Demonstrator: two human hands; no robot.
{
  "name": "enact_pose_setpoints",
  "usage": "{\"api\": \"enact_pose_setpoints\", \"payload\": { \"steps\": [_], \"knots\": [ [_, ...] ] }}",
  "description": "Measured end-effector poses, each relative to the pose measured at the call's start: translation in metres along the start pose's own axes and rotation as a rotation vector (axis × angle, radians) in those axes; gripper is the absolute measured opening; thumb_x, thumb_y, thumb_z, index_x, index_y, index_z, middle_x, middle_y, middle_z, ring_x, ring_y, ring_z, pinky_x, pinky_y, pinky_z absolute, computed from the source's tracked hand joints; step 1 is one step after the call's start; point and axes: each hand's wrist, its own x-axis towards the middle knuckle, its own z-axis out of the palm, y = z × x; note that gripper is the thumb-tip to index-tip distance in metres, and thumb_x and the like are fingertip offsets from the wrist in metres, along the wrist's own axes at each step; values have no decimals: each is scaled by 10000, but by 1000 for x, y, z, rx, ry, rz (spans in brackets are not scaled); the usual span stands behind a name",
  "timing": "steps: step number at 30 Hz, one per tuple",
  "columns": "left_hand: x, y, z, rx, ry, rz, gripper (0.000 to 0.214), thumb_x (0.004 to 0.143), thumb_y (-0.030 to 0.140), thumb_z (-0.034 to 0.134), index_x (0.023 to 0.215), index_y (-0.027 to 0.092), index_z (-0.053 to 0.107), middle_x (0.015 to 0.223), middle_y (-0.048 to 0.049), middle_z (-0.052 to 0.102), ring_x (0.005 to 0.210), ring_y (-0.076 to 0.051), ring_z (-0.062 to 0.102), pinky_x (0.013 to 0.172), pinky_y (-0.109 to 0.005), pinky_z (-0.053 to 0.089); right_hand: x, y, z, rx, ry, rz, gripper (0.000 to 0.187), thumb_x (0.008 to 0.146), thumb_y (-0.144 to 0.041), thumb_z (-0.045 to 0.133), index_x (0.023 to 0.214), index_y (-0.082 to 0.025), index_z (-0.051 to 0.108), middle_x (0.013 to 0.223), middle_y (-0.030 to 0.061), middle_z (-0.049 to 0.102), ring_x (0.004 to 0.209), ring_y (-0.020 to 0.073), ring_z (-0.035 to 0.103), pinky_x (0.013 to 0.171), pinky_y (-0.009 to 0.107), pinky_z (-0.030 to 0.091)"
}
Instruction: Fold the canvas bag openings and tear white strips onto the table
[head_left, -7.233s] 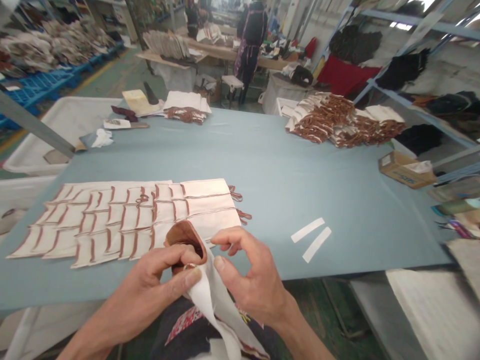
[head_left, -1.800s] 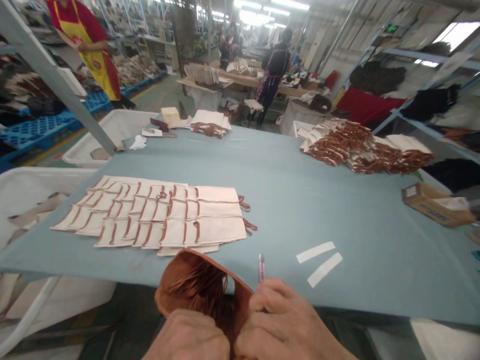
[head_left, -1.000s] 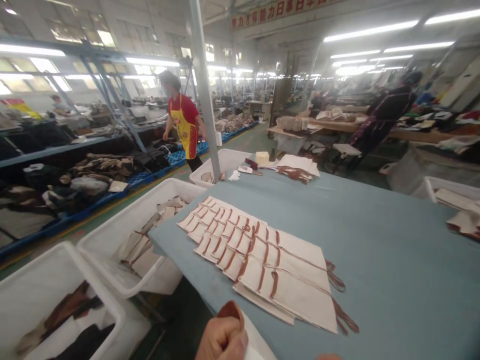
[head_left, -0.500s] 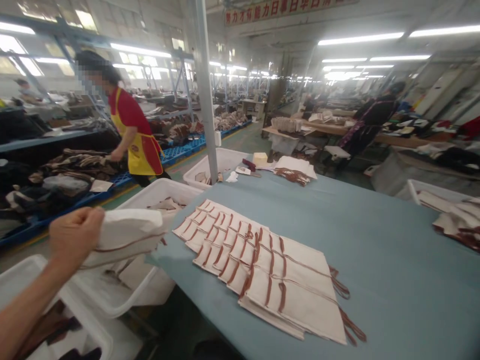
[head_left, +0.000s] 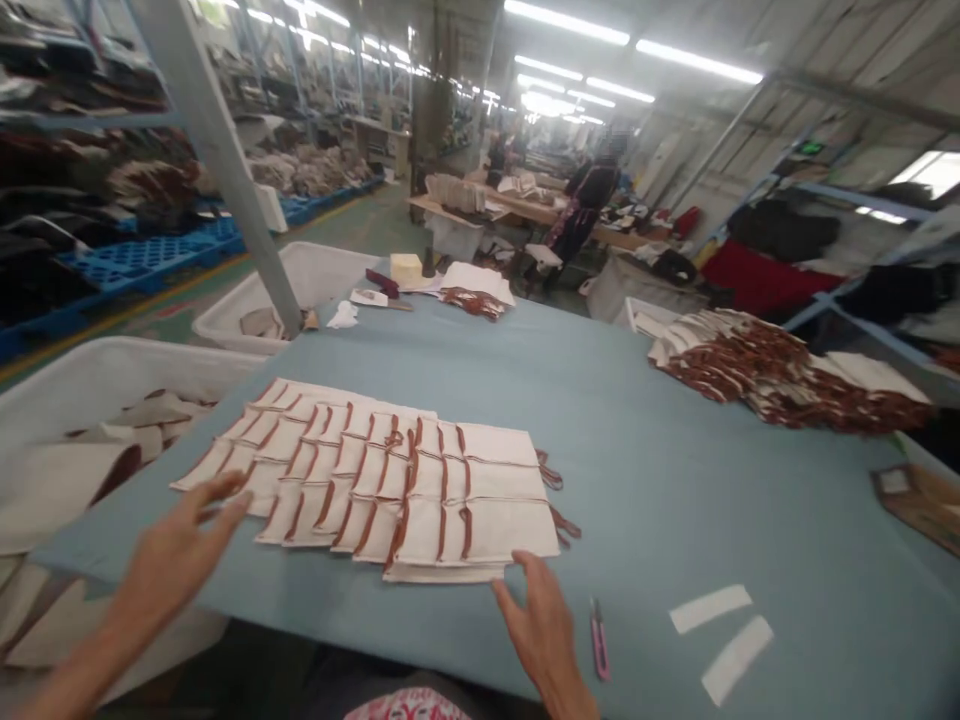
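A layout of cream cloth pieces with brown leather trim [head_left: 367,490] lies overlapped in rows on the blue-grey table [head_left: 637,430]. My right hand [head_left: 541,630] is open, its fingertips at the front edge of the layout. My left hand [head_left: 174,565] hovers open and empty, close to the layout's front left corner. A pink-handled cutter [head_left: 598,640] lies just right of my right hand. Two white paper strips [head_left: 710,608] lie further right on the table.
White bins holding cloth pieces [head_left: 97,400] stand left of the table, and a steel post [head_left: 225,170] rises behind it. Stacks of brown-trimmed pieces [head_left: 787,375] lie at the right. A co-worker [head_left: 592,195] stands far back.
The white cloth piece held in my left hand over the bin is gone, and that hand is now empty over the table. My right hand has come into view at the layout's front edge.
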Motion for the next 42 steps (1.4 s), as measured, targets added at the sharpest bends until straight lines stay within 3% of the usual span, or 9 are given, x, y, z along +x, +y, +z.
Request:
{"api": "enact_pose_setpoints", "payload": {
  "steps": [5,8,12,16,25,31,35,39,42],
  "knots": [
    [-68,81,133,-218,-317,292,400,1063,452,472,1236,204,734,1197,-108,854,976,-256,835,884,-358,690,49,7,11,-139,-47,-178,728,825,-240,841,1497,-175,566,1573,195,584,1449,373,530,1237,546,424],
    [-78,114,180,-282,-422,469,358,1078,354,531,1346,188,702,1330,-144,797,1243,-276,754,1096,-448,613,63,17,21,-207,-117,-251,752,812,-204,862,1500,-146,566,1578,233,565,1408,400,540,1197,589,437],
    [-72,118,220,-243,-440,571,299,1074,301,636,1340,171,679,1323,-128,759,1245,-295,729,1076,-551,608,69,40,26,-238,-200,-338,740,848,-200,838,1522,-115,544,1573,264,555,1350,389,574,1126,553,500],
    [-76,109,236,-123,-417,623,258,1047,286,684,1281,176,697,1318,-116,733,1217,-296,714,1051,-548,611,75,64,19,-224,-261,-434,753,859,-266,866,1531,-162,543,1567,213,573,1328,358,591,1117,520,519],
    [-95,111,244,91,-372,685,259,1006,212,717,1259,167,689,1439,-132,656,1289,-326,657,1043,-548,605,101,102,14,-186,-299,-511,333,1061,-369,686,1344,-195,669,1372,110,677,1155,259,702,984,477,619],
    [-96,106,246,127,-354,715,280,1012,221,709,1285,169,676,1460,-139,646,1303,-328,653,1043,-542,607,84,123,6,-115,-282,-511,429,1019,-353,728,1409,-197,642,1486,125,627,1297,305,644,1090,535,553],
    [-97,104,248,131,-345,718,262,1021,245,699,1271,168,683,1450,-138,656,1297,-325,656,1033,-531,607,71,131,3,-107,-203,-328,652,872,-116,707,1511,-115,578,1651,239,488,1477,387,499,1210,578,437],
    [-95,105,250,123,-330,721,243,1027,271,690,1245,163,692,1417,-143,677,1268,-321,672,1028,-530,604,78,122,8,-43,-122,-100,800,793,-92,719,1566,-77,513,1727,267,364,1581,414,371,1267,554,372],
    [-95,106,250,114,-320,721,222,1030,267,682,1228,165,694,1406,-143,682,1252,-318,678,1018,-529,609,92,116,4,73,-74,103,620,937,-234,752,1520,-153,555,1624,203,514,1471,384,521,1186,582,470]
  ]
}}
